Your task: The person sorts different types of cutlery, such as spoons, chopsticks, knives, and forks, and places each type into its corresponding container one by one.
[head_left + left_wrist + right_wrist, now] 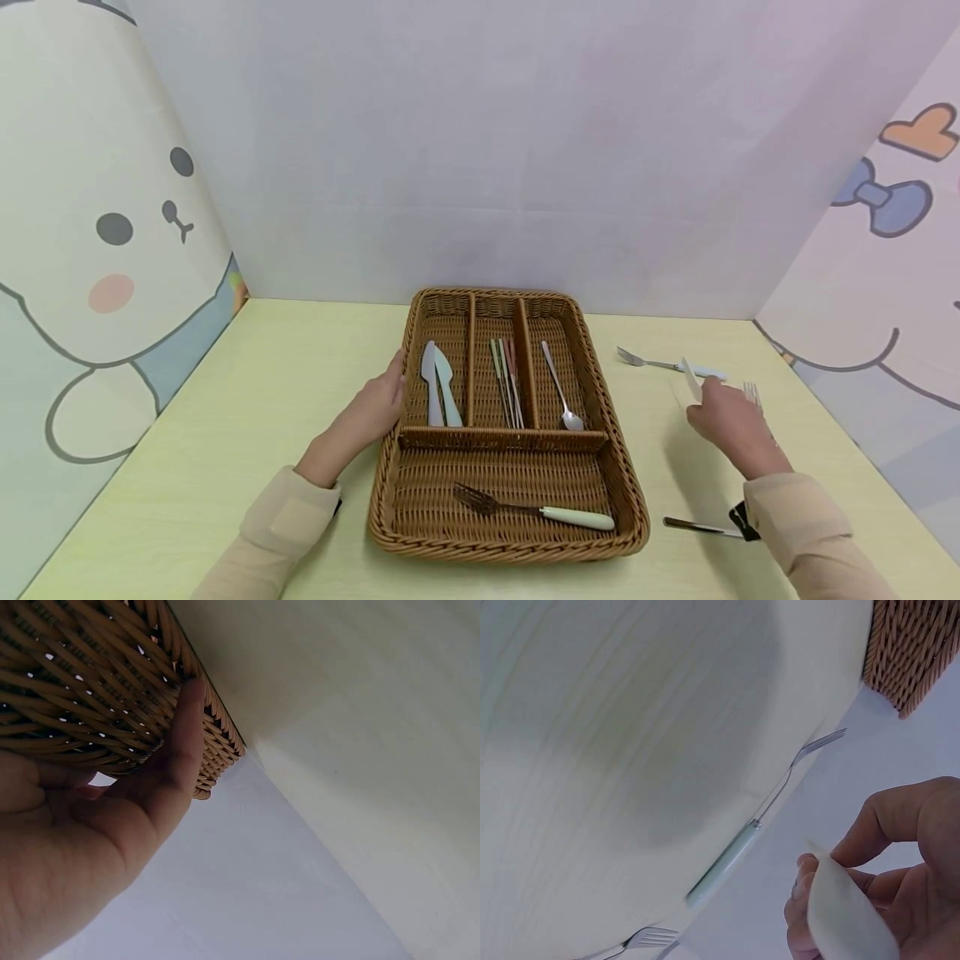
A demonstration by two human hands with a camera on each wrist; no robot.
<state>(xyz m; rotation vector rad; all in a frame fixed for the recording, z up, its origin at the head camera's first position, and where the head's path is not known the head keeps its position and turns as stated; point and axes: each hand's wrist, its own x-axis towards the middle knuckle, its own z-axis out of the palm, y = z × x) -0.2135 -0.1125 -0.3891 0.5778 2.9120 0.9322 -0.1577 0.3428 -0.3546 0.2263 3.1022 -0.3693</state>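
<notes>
My left hand (375, 406) rests against the left side of a brown wicker cutlery basket (504, 552), its fingers lying along the woven outer wall (90, 697). On the right, my right hand (731, 421) pinches a white knife (691, 380) above the table. Its broad, leaf-shaped blade (844, 911) shows beyond the fingertips. Two pastel knives (442, 387) lie in the basket's left compartment. Several thin-handled utensils (506, 383) fill the middle one, and a spoon (561, 387) lies in the right one. A fork with a pale green handle (534, 507) lies across the front compartment.
Beyond the right hand lies a fork with a light blue handle (667, 364). Another fork (752, 394) is partly hidden behind that hand. A metal utensil (701, 527) lies near the right sleeve. A pale wall (510, 167) rises behind the table, with printed cartoon panels at both sides.
</notes>
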